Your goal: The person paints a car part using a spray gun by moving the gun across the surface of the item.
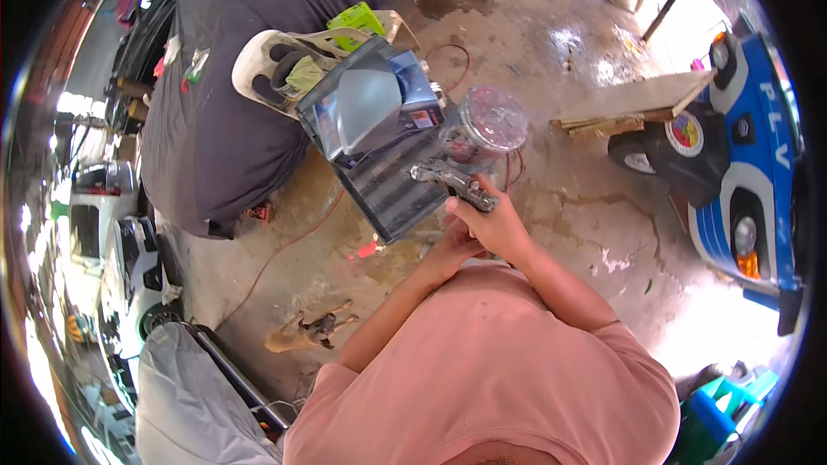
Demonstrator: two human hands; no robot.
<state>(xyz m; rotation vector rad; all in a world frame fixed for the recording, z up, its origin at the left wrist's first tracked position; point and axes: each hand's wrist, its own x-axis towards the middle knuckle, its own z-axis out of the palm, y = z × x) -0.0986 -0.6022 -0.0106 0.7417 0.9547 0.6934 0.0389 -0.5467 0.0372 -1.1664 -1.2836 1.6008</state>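
My right hand (494, 216) grips a paint-stained metal spray gun (452, 182), its front end pointing away to the left. My left hand (454, 245) is close below it, partly hidden behind the right hand; whether it holds the gun's lower part or its hose cannot be seen. Just beyond the gun stands a paint-smeared round can (494, 119) with a pinkish lid. A dark flat-topped stand (394, 190) lies before me, tilted in the view. On it rests a smooth grey curved panel (368, 106) over glossy printed sheets (413, 77).
Behind the stand are a white plastic chair (244, 71) and a large dark fabric cover (226, 110). A red hose (278, 252) crosses the concrete floor. A dog (310, 330) lies at lower left. To the right are a blue vehicle (759, 135) and a board (639, 97).
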